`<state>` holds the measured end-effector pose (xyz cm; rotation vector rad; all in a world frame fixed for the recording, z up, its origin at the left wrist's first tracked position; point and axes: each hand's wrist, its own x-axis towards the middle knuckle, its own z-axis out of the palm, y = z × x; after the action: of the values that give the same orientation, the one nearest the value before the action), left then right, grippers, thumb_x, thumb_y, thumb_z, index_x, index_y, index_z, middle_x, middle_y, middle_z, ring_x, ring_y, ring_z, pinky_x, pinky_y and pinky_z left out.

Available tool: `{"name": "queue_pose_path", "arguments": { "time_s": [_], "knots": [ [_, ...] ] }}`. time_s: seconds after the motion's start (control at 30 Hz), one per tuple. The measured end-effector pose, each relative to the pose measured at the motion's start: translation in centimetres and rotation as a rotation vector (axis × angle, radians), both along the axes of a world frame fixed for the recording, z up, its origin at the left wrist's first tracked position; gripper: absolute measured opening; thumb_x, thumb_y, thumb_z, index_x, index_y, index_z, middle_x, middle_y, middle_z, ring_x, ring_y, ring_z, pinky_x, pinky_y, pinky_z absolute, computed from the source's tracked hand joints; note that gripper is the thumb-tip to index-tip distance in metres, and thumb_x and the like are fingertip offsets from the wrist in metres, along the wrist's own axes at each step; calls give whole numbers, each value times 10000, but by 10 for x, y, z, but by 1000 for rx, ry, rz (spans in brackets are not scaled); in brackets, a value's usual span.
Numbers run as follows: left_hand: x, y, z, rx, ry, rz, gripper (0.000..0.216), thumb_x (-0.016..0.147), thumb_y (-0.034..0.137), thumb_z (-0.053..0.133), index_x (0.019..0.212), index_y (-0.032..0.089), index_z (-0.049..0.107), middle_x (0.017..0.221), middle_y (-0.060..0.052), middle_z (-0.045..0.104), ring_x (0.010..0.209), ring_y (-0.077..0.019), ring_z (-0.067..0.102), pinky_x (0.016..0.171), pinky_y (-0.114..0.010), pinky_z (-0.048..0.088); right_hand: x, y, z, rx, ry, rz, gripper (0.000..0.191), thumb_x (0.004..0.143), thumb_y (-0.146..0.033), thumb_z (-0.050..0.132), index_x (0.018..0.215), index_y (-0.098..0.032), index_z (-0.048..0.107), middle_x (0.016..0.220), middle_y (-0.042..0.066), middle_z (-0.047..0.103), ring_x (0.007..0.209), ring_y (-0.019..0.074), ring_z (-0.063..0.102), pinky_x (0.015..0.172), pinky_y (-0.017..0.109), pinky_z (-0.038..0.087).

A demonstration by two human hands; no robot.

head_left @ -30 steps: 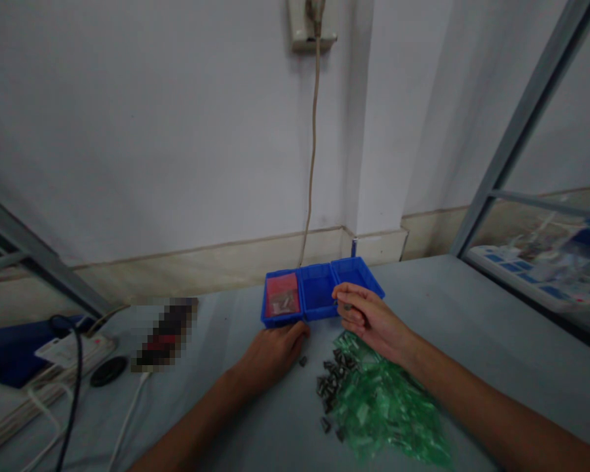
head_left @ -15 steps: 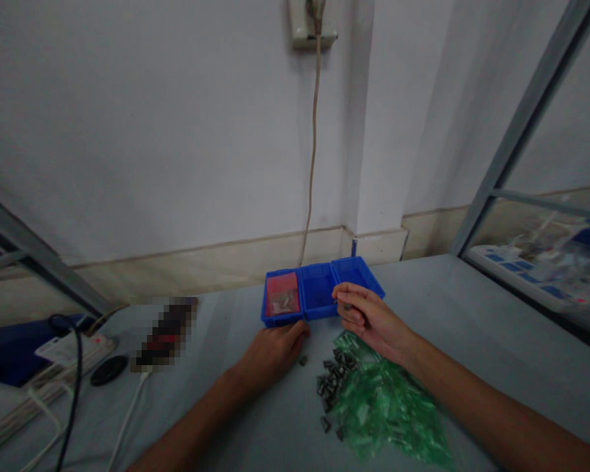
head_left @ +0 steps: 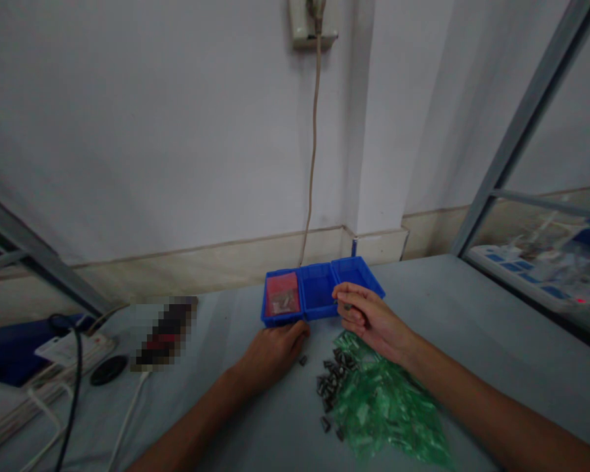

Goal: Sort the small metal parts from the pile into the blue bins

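My right hand (head_left: 361,313) is raised over the front of the blue bins, its fingers curled in a pinch around a small dark metal piece (head_left: 347,307). Its exact kind is too small to tell. My left hand (head_left: 279,342) rests on the table against the front of the left bin (head_left: 281,321), fingers folded under; whatever they may hold is hidden. One loose metal piece (head_left: 303,360) lies just right of it. A pile of similar small metal pieces (head_left: 330,383) spills beside a crumpled green plastic bag (head_left: 391,410), below my right hand.
The left bin holds a red slip (head_left: 282,284) and a clear packet (head_left: 284,301). At left lie a blurred-out phone-like object (head_left: 166,334), a round black disc (head_left: 109,370) and cables. A power strip (head_left: 521,269) sits at right behind a metal frame post (head_left: 514,131).
Both hands stay almost still; my right fingers shift slightly around the small metal piece. The bins, bag and pile are unchanged.
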<state>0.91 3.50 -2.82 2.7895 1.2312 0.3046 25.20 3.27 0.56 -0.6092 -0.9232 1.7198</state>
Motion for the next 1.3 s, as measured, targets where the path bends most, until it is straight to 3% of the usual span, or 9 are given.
{"name": "queue_pose_path", "arguments": {
  "time_s": [0.43,0.83,0.97,1.1,1.2,1.3],
  "knots": [
    [0,-1,1,-7,-14,-6,187,1058,249,404,1151,244,567,1003,-26,737,837,-191,707,710,-267,516,0,1,-1,-3,3,-7,144,839,-248,758,925,-157,689,547,-87,366,458,51,210,401,180,184],
    [0,-1,2,0,-20,-11,207,1053,237,389,1142,228,576,985,-38,735,842,-197,713,716,-270,525,-1,-3,1,30,-13,-51,229,806,-291,819,982,-188,714,795,-20,519,513,46,234,421,196,168],
    [0,-1,2,3,-20,-14,185,1047,231,410,1132,227,574,978,-36,735,822,-188,706,709,-260,519,-1,-1,-3,135,-193,-143,266,804,-322,821,1017,-223,695,763,-28,519,505,67,245,437,230,186],
    [0,-1,3,-11,-7,-3,188,1044,224,416,1150,235,571,1004,-37,736,838,-193,709,716,-265,520,0,-2,-5,376,-532,-330,162,884,-340,739,1016,-255,697,707,-21,506,549,121,363,502,266,278],
    [0,-1,4,-16,2,-1,191,1040,218,419,1158,234,569,1023,-44,737,853,-199,712,724,-273,522,-2,-5,-7,540,-674,-433,102,924,-297,691,1020,-267,704,822,13,576,681,161,472,622,294,372],
    [0,-1,3,-13,-12,-4,187,1045,216,415,1156,234,565,1010,-41,737,845,-193,711,723,-268,519,-5,-6,-8,535,-663,-408,100,928,-298,679,1019,-263,703,949,42,625,796,189,545,647,297,424]
  ]
}}
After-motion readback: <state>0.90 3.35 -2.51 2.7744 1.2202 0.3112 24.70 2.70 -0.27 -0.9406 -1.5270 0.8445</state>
